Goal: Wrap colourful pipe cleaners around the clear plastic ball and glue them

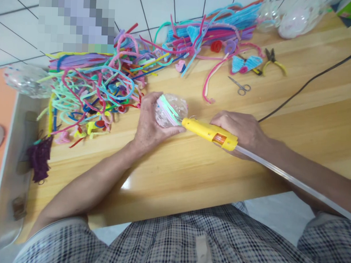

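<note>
My left hand [152, 123] is wrapped round a clear plastic ball [179, 104]. Mint-green and lilac pipe cleaners [168, 110] run across the side of the ball. In my right hand [236, 128] is a yellow hot glue gun [202, 131], its tip against or very near the ends of the pipe cleaners; I cannot tell if it touches. A long translucent glue stick [286, 175] sticks out of the gun's back and passes over my right forearm. The fingers on the gun's handle are partly hidden.
A tangled heap of coloured pipe cleaners [93, 86] lies at the left and back. Small scissors [240, 87], yellow-handled pliers [272, 62] and a blue pipe-cleaner bow [247, 65] lie to the right. A black cord [306, 84] crosses the wooden table [162, 177]. Clear balls [297, 22] stand at the back right.
</note>
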{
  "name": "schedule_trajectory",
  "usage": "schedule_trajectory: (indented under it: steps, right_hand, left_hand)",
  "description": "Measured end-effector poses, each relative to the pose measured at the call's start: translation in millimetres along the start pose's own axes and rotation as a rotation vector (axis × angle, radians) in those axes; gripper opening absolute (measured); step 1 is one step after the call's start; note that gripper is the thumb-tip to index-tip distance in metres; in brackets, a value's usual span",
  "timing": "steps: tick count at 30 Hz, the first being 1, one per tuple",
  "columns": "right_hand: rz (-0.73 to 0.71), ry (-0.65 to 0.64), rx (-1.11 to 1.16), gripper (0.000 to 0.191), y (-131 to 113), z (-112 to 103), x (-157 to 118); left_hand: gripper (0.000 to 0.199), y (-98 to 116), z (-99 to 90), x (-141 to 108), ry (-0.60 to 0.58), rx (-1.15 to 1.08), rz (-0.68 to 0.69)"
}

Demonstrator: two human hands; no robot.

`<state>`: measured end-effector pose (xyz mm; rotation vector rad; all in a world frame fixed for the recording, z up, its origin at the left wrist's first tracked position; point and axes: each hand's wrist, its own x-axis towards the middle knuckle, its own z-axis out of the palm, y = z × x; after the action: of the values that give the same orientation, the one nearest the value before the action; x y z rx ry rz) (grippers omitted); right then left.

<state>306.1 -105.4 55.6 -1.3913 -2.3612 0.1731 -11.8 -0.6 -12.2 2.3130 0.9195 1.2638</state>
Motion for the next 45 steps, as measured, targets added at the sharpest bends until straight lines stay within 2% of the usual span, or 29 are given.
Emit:
schedule_trajectory:
  steps: [7,15,21,25,28,29,30,31,32,33,35,36,38,39,42,45]
  right_hand:
    - [-0.063,0.14,0.023,0.009,8,12,-1]
    - [-0.012,0.101,0.031,0.011,7,11,0]
    - [-0.067,0.128,0.106,0.011,5,9,2]
    - [-0.052,0.118,0.226,0.011,-1,-1,3]
    - [0.087,0.215,0.346,0.015,2,-24,6]
    - [0.16,0.283,0.38,0.013,8,-34,9]
    - [0.226,0.295,0.429,0.011,19,-44,13]
    - [0.307,0.407,0.482,0.01,33,-55,16]
    - [0.391,0.453,0.493,0.01,52,-65,19]
    - [0.493,0.487,0.472,0.011,74,-75,21]
    - [0.719,0.723,0.383,0.006,125,-92,19]
    - [0.815,0.786,0.369,0.008,152,-98,16]
    - [0.989,0.686,0.354,0.018,200,-104,6]
    - [1.032,0.664,0.323,0.027,219,-104,0]
    - [1.0,0.586,0.255,0.042,256,-95,-17]
    - [0.782,0.493,0.173,0.049,269,-80,-26]
  left_hand:
    - [0.13,5,1.7,0,0.01,0.029,-0.046]
    - [0.125,6,0.4,0,0.005,0.012,-0.032]
    - [0.126,5,3.3,-1,0.016,-0.009,-0.033]
    - [0.127,3,3.6,-1,0.022,0.001,-0.031]
    - [0.12,3,1.9,-1,0.018,-0.026,-0.063]
    - [0.117,3,1.6,-1,0.023,-0.03,-0.078]
    - [0.115,3,1.7,-2,0.033,-0.029,-0.083]
    - [0.116,2,2.2,-2,0.043,-0.027,-0.078]
    - [0.118,0,3.3,-2,0.048,-0.024,-0.079]
    - [0.118,-1,4.7,-3,0.058,-0.009,-0.08]
    - [0.12,-4,8.3,-4,0.081,-0.003,-0.102]
    - [0.122,-6,10.0,-4,0.091,-0.005,-0.104]
    - [0.122,-9,12.8,-4,0.1,-0.021,-0.114]
    - [0.122,-10,13.7,-4,0.101,-0.027,-0.118]
    - [0.123,-12,14.5,-4,0.102,-0.032,-0.132]
    - [0.123,-13,13.5,-5,0.099,-0.032,-0.126]
